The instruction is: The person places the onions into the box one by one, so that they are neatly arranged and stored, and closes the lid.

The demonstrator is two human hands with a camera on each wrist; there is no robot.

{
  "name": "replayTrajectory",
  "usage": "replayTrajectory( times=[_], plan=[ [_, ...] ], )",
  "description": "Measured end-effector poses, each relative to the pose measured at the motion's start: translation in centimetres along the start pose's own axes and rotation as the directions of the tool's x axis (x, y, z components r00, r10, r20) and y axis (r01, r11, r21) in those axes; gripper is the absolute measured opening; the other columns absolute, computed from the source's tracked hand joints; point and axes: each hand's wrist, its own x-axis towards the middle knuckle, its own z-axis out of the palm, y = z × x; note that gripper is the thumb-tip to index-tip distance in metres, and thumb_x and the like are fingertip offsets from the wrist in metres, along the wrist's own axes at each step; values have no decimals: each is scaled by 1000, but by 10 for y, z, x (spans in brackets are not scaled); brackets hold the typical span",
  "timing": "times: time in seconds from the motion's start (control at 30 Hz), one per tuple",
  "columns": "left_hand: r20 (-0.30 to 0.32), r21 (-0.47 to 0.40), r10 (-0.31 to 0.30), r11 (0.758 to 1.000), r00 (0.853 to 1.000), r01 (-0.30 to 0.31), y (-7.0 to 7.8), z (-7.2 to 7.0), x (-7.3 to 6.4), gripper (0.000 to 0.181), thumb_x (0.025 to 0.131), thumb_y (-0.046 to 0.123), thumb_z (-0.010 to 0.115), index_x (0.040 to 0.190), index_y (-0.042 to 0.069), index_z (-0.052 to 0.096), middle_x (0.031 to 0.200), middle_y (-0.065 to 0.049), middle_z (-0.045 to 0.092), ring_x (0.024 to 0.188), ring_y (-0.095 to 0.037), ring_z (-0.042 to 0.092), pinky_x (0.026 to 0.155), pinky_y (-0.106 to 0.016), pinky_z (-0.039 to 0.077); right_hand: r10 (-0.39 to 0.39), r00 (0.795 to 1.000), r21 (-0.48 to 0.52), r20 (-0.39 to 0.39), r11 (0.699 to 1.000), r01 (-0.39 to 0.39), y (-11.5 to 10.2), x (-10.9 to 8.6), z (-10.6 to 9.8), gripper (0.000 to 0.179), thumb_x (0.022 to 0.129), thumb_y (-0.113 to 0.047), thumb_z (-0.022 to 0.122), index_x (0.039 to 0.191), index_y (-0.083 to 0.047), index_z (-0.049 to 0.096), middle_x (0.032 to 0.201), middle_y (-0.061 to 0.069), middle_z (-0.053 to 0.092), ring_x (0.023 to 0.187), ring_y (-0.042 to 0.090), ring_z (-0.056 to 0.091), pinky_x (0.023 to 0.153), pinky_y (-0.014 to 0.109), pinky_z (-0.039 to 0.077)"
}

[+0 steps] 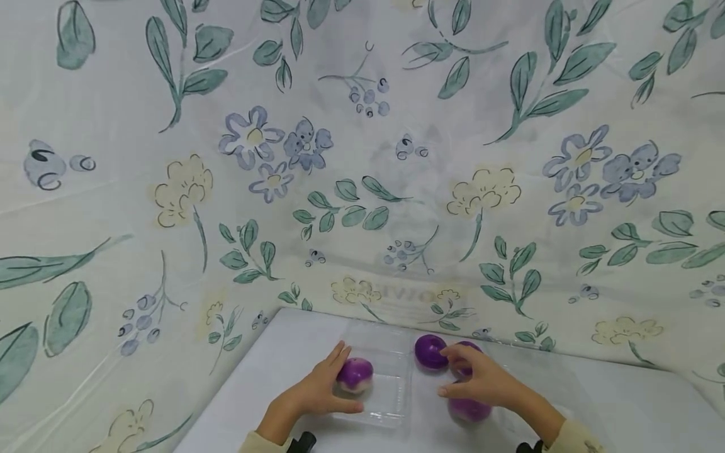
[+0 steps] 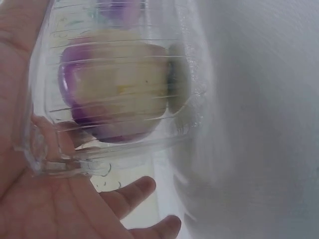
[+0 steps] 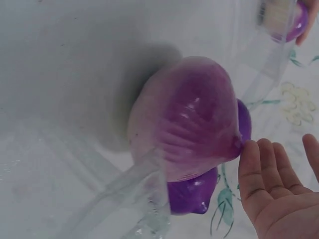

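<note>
A clear plastic box stands on the white table with a purple-and-white onion-like vegetable inside at its left. My left hand rests against the box's left side and front corner, its fingers mostly straight and thumb spread. In the left wrist view, the vegetable shows through the ribbed plastic. My right hand is over a pinkish-purple onion, thumb and fingers apart. Beyond it are a dark purple onion and another, partly hidden by that hand. In the right wrist view, the fingertips are beside the pinkish onion's pointed tip.
Clear plastic sheeting or packaging lies near the onions on the right. A floral-patterned cloth hangs behind the white table, reaching its back edge.
</note>
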Motion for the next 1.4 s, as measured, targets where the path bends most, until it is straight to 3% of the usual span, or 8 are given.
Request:
replayTrajectory(
  times=[0.17,0.33,0.43,0.67,0.87,1.07,1.4],
  plan=[
    [6,12,2,1000,1000,-3,0,-3,3,118,74,48,84,157,1,15,165,-24,4,144,-57,18,109,-73,26,27,998,-10,-50,1000,-27,8,-2,-5,73,77,-30,85,133,3,53,129,24,56,118,43,55,89,41,57],
    [-8,10,-5,1000,1000,5,2,-7,5,118,73,48,85,157,0,16,165,-24,5,145,-56,18,110,-72,25,1,995,-79,-101,997,-9,13,-4,-10,72,77,-33,84,133,1,54,129,20,59,118,38,56,96,50,51],
    [-10,10,-13,1000,1000,14,2,-7,5,119,72,48,85,157,0,16,165,-24,5,145,-55,18,110,-71,26,-5,995,-100,-104,995,-6,17,-6,-11,71,77,-33,83,133,1,55,129,20,60,118,38,55,95,50,52],
    [-9,2,-32,999,999,32,2,-5,3,118,72,48,85,157,1,17,165,-22,5,146,-54,17,110,-72,26,-4,995,-103,-100,995,-6,26,-13,-10,67,77,-31,84,130,1,57,124,19,62,113,37,57,86,33,53],
    [-4,0,-35,999,999,35,2,-3,4,117,73,47,85,157,2,17,165,-22,5,146,-54,17,110,-72,25,24,997,-84,-69,996,-29,33,-18,-6,68,74,-29,86,128,1,58,126,21,60,115,37,57,85,26,53],
    [2,-4,-24,1000,1000,24,2,-2,4,117,73,47,85,157,1,17,165,-23,4,146,-55,17,110,-71,25,26,998,-107,-61,994,-32,36,-20,-4,69,73,-29,87,128,2,58,126,20,60,115,36,57,86,28,53],
    [3,-10,-51,999,999,51,3,0,2,117,73,48,85,157,2,18,165,-22,5,146,-54,18,110,-71,26,51,998,-112,-40,992,-55,34,-15,7,70,72,-25,87,129,1,57,130,19,61,116,35,57,95,54,51]
  ],
)
